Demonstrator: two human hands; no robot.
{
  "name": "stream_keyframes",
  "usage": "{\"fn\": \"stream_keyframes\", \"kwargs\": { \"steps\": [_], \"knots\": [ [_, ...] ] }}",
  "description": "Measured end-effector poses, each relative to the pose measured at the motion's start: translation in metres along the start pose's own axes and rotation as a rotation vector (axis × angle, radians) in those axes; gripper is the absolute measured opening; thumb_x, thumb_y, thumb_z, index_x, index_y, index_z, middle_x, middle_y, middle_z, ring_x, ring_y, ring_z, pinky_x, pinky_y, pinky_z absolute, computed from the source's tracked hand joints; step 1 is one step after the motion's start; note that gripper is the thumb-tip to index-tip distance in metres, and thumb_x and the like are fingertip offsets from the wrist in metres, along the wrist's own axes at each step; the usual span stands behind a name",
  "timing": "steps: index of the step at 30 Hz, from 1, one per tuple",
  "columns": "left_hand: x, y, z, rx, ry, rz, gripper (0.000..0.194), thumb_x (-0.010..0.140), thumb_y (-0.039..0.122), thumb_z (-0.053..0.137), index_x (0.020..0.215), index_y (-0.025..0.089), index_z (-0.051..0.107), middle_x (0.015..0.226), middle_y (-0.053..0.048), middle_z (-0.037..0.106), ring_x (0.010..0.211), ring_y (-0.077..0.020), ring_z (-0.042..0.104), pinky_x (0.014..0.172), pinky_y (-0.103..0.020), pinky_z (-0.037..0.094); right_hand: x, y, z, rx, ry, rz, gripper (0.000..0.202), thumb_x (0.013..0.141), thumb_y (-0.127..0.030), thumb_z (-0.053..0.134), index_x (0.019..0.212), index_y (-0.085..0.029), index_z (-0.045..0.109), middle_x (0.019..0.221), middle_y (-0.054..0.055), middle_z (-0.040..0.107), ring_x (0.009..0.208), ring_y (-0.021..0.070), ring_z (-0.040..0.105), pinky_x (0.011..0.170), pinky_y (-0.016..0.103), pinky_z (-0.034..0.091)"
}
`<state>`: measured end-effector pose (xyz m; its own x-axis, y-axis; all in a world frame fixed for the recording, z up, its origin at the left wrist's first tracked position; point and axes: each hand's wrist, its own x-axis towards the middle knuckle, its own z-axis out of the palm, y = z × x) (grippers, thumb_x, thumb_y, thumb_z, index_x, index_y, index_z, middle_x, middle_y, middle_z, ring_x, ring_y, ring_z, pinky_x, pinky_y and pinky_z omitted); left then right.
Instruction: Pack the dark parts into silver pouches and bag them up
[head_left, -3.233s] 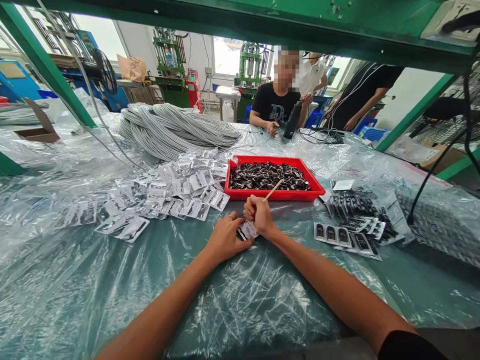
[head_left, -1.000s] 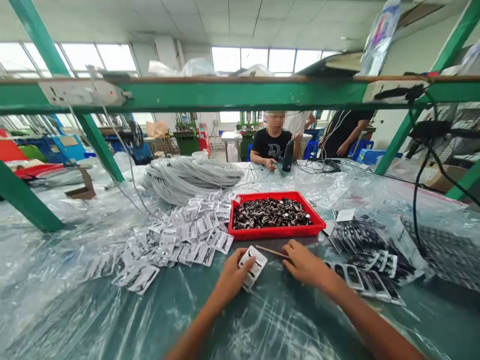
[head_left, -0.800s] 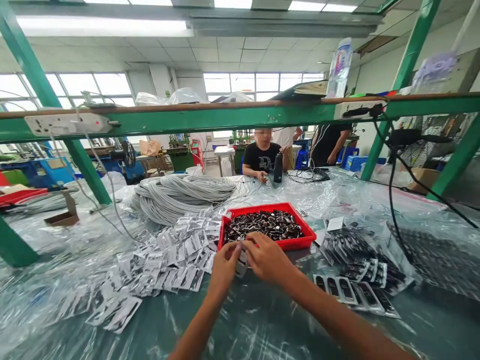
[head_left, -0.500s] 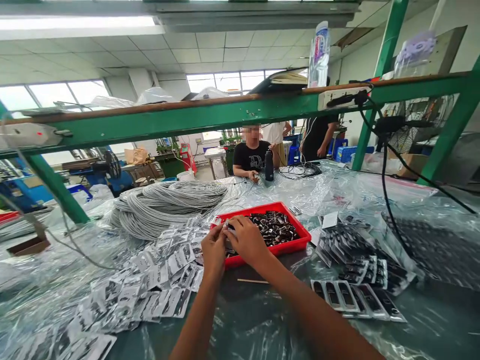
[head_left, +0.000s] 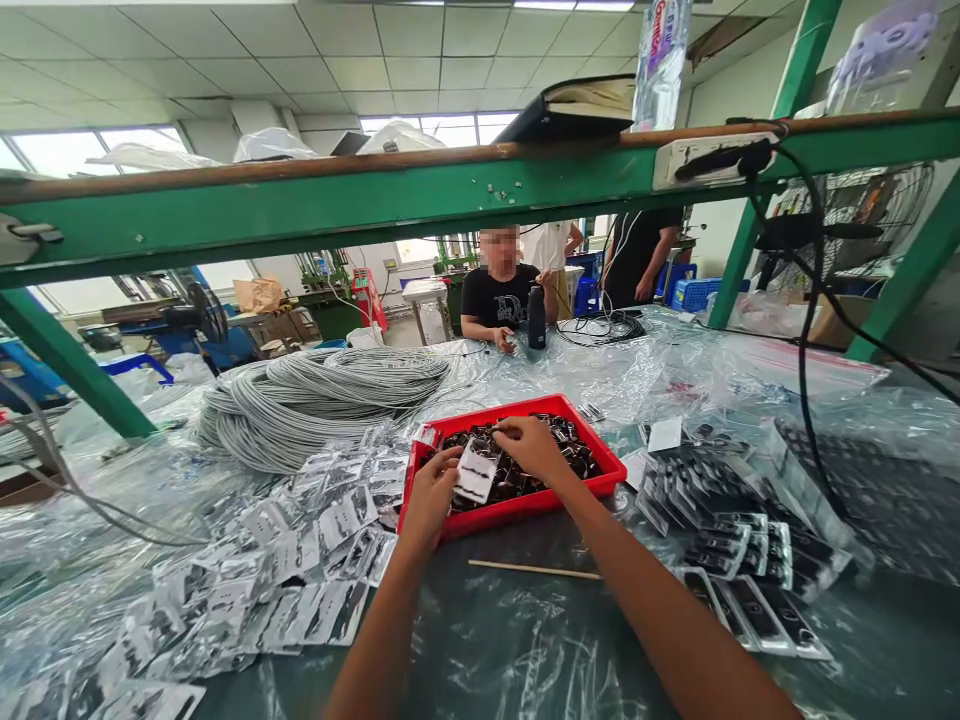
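My left hand (head_left: 433,492) is closed on the edge of a small flat packet (head_left: 476,472), white with dark wavy marks, tilted above the tray. My right hand (head_left: 534,446) reaches over the red tray (head_left: 517,512) with thumb and forefinger pinched together. Whatever sits between those fingertips is too small to make out. Heaped in the tray are small dark parts with shiny metal bits (head_left: 574,445). To the left of my hands spreads a large pile of similar flat packets (head_left: 281,555).
A thin wooden stick (head_left: 534,570) lies before the tray. Rows of black packaged pieces (head_left: 750,605) are on the right, a grey cable coil (head_left: 315,405) behind left. A green shelf beam (head_left: 337,205) crosses above. Across the table sits a person (head_left: 501,300) beside a black bottle (head_left: 536,318).
My hands were together over the tray's left side; now they are apart. The right hand has moved right over the dark parts, and the packet in my left hand shows plainly. The view has tilted down.
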<state>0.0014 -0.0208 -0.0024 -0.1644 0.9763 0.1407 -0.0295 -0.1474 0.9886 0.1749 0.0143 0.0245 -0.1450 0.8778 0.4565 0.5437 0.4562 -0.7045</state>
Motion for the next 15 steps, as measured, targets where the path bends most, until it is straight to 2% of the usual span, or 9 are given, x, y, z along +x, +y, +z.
{"fn": "stream_keyframes", "kwargs": {
  "steps": [3,5,8,12,15],
  "knots": [
    [-0.001,0.0,0.001,0.013,0.025,-0.018,0.045,0.056,0.028,0.068,0.099,0.013,0.071,0.07,0.0,0.065,0.061,-0.0127,0.059,0.057,-0.023,0.045,-0.001,0.002,0.0,-0.16,0.075,-0.017,0.028,0.084,-0.009,0.057,0.11,-0.009,0.068,0.111,0.015,0.068,0.105,0.0237,0.063,0.096,0.033,0.047],
    [-0.001,-0.001,0.002,0.062,0.05,-0.036,0.036,0.056,0.026,0.069,0.09,0.014,0.072,0.072,-0.003,0.069,0.066,-0.0155,0.063,0.062,-0.025,0.048,-0.004,0.0,0.005,-0.231,0.066,-0.059,0.031,0.085,-0.008,0.056,0.114,-0.008,0.066,0.115,0.016,0.064,0.112,0.0254,0.059,0.1,0.035,0.044],
    [-0.002,-0.003,0.004,0.103,0.053,-0.044,0.027,0.055,0.025,0.074,0.08,0.015,0.073,0.079,-0.007,0.074,0.075,-0.0202,0.067,0.07,-0.029,0.051,-0.008,-0.004,0.011,-0.236,-0.047,-0.119,0.023,0.086,-0.011,0.058,0.107,-0.011,0.069,0.108,0.014,0.065,0.106,0.0238,0.061,0.097,0.034,0.046],
    [-0.003,-0.005,0.003,0.094,-0.006,-0.044,0.03,0.054,0.032,0.079,0.077,0.013,0.075,0.076,-0.009,0.075,0.074,-0.0242,0.069,0.069,-0.031,0.051,-0.012,-0.01,0.013,-0.231,-0.253,-0.248,0.016,0.087,-0.012,0.059,0.097,-0.014,0.072,0.101,0.01,0.067,0.092,0.0201,0.065,0.089,0.032,0.05],
    [-0.003,-0.005,0.001,0.068,0.008,-0.012,0.042,0.056,0.043,0.078,0.083,0.012,0.076,0.078,-0.009,0.075,0.075,-0.0232,0.068,0.069,-0.031,0.051,-0.015,-0.015,0.016,-0.279,-0.256,-0.324,0.019,0.089,-0.013,0.059,0.103,-0.013,0.071,0.107,0.012,0.068,0.1,0.0219,0.064,0.093,0.034,0.049]
  ]
}}
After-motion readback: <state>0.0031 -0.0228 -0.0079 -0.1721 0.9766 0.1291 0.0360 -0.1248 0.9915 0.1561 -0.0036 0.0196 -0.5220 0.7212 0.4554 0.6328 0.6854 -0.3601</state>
